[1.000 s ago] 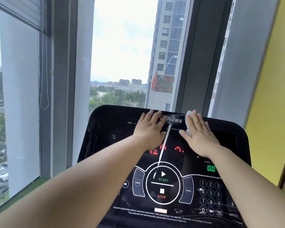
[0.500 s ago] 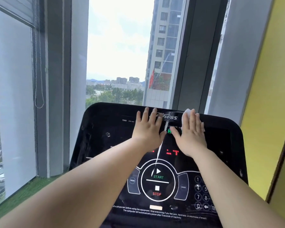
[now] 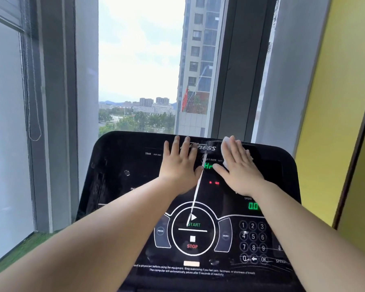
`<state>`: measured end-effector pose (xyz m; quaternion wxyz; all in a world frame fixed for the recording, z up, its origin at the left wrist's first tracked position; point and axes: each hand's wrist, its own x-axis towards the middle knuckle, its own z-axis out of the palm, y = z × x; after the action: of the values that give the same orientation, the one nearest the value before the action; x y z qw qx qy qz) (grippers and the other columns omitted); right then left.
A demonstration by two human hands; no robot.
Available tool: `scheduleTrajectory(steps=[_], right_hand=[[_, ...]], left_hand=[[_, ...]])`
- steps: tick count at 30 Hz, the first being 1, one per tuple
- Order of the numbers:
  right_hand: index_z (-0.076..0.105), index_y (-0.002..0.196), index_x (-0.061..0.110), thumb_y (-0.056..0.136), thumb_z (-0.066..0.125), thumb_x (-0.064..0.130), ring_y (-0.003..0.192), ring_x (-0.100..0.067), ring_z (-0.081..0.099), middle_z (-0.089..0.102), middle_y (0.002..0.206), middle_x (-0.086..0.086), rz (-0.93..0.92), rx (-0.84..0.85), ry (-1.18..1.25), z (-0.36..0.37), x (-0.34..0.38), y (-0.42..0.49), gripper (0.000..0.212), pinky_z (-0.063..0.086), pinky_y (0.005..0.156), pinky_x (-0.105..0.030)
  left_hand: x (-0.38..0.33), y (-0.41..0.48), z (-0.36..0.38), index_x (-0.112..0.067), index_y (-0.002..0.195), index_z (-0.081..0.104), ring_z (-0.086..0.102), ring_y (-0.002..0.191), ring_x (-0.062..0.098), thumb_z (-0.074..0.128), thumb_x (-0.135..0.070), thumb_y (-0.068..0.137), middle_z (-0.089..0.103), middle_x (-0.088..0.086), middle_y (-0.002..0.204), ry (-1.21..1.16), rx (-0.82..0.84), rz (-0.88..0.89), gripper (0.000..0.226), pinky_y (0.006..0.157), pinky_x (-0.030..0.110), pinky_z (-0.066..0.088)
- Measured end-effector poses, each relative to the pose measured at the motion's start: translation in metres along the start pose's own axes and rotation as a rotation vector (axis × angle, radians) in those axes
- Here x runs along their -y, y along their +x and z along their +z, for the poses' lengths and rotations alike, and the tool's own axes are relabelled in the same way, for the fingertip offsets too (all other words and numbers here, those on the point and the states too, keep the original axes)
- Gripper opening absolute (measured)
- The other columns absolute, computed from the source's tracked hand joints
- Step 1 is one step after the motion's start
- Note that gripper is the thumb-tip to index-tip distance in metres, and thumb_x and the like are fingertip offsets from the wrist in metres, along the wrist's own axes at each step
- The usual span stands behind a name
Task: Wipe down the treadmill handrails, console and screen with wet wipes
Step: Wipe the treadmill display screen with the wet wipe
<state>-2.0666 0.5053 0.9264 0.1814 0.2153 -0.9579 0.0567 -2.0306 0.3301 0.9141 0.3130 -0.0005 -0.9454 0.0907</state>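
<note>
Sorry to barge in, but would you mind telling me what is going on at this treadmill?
A person is wiping down the treadmill console. Their right hand presses a white wet wipe flat against the top of the panel, just right of the green heart-rate readout. Their left hand rests flat beside it with straight fingers and holds nothing. The START and STOP buttons and the keypad lower down are under neither hand.
</note>
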Motion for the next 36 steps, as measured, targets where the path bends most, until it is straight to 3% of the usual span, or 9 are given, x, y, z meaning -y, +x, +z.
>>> scheduleTrajectory(steps=[3, 6, 12, 17, 22, 27, 33, 36], right_hand=[[-0.026, 0.145, 0.026, 0.097, 0.013, 0.057, 0.136, -0.010, -0.035, -0.041, 0.146, 0.004, 0.069, 0.017, 0.019, -0.009, -0.012, 0.000, 0.069, -0.019, 0.114, -0.033], [-0.027, 0.144, 0.020, 0.094, 0.011, 0.062, 0.138, -0.019, -0.034, -0.040, 0.148, -0.004, 0.194, -0.056, 0.016, -0.001, 0.010, 0.008, 0.076, -0.019, 0.113, -0.037], [-0.027, 0.143, 0.029, 0.100, 0.010, 0.050, 0.133, -0.008, -0.039, -0.043, 0.146, 0.009, -0.064, 0.025, -0.008, -0.004, 0.009, 0.012, 0.061, -0.022, 0.112, -0.033], [-0.023, 0.147, 0.023, 0.097, 0.011, 0.056, 0.138, -0.016, -0.034, -0.039, 0.149, 0.000, 0.142, -0.063, 0.030, -0.003, 0.016, 0.017, 0.068, -0.019, 0.114, -0.037], [-0.026, 0.144, 0.031, 0.098, 0.010, 0.055, 0.133, -0.008, -0.039, -0.043, 0.144, 0.011, -0.069, 0.016, -0.023, -0.001, 0.011, 0.015, 0.063, -0.022, 0.113, -0.034], [-0.027, 0.145, 0.027, 0.097, 0.010, 0.058, 0.136, -0.013, -0.037, -0.042, 0.147, 0.004, 0.121, -0.053, 0.042, -0.004, 0.006, 0.014, 0.068, -0.022, 0.113, -0.036], [-0.028, 0.143, 0.030, 0.098, 0.010, 0.055, 0.132, -0.008, -0.040, -0.045, 0.143, 0.010, -0.028, 0.027, -0.006, -0.005, -0.005, 0.006, 0.064, -0.022, 0.112, -0.034], [-0.024, 0.146, 0.026, 0.098, 0.012, 0.056, 0.136, -0.012, -0.035, -0.041, 0.148, 0.004, 0.137, -0.034, 0.063, -0.008, -0.016, 0.006, 0.067, -0.019, 0.115, -0.036]], left_hand=[[0.002, 0.000, -0.001, -0.016, 0.151, 0.006, -0.006, 0.144, 0.034, 0.021, -0.054, 0.096, -0.001, 0.009, 0.159, -0.001, 0.007, 0.012, 0.068, 0.116, 0.053, -0.002], [0.001, 0.000, -0.001, -0.016, 0.151, 0.006, -0.006, 0.144, 0.034, 0.022, -0.054, 0.096, -0.001, 0.009, 0.159, 0.004, 0.002, 0.010, 0.069, 0.116, 0.053, -0.001], [0.005, -0.001, 0.000, -0.017, 0.151, 0.010, -0.005, 0.145, 0.032, 0.025, -0.050, 0.097, 0.000, 0.008, 0.159, -0.028, -0.021, 0.028, 0.065, 0.116, 0.051, -0.001], [0.003, -0.001, -0.001, -0.018, 0.151, 0.007, -0.005, 0.145, 0.032, 0.025, -0.050, 0.096, 0.000, 0.007, 0.159, -0.022, -0.009, 0.022, 0.066, 0.116, 0.051, -0.001], [0.003, -0.001, -0.001, -0.017, 0.151, 0.010, -0.004, 0.145, 0.032, 0.023, -0.052, 0.097, 0.002, 0.008, 0.159, -0.020, -0.017, 0.016, 0.066, 0.116, 0.051, 0.000], [0.003, -0.001, -0.002, -0.017, 0.151, 0.009, -0.003, 0.145, 0.033, 0.018, -0.057, 0.096, 0.002, 0.008, 0.159, -0.004, -0.004, 0.020, 0.069, 0.116, 0.052, 0.000], [0.003, -0.001, -0.003, -0.017, 0.151, 0.009, -0.003, 0.145, 0.032, 0.018, -0.059, 0.095, 0.002, 0.007, 0.159, -0.013, -0.002, 0.016, 0.070, 0.116, 0.052, 0.000], [0.005, -0.001, -0.005, -0.018, 0.151, 0.008, -0.003, 0.145, 0.032, 0.018, -0.058, 0.095, 0.001, 0.007, 0.159, -0.008, 0.016, 0.021, 0.070, 0.117, 0.050, 0.000]])
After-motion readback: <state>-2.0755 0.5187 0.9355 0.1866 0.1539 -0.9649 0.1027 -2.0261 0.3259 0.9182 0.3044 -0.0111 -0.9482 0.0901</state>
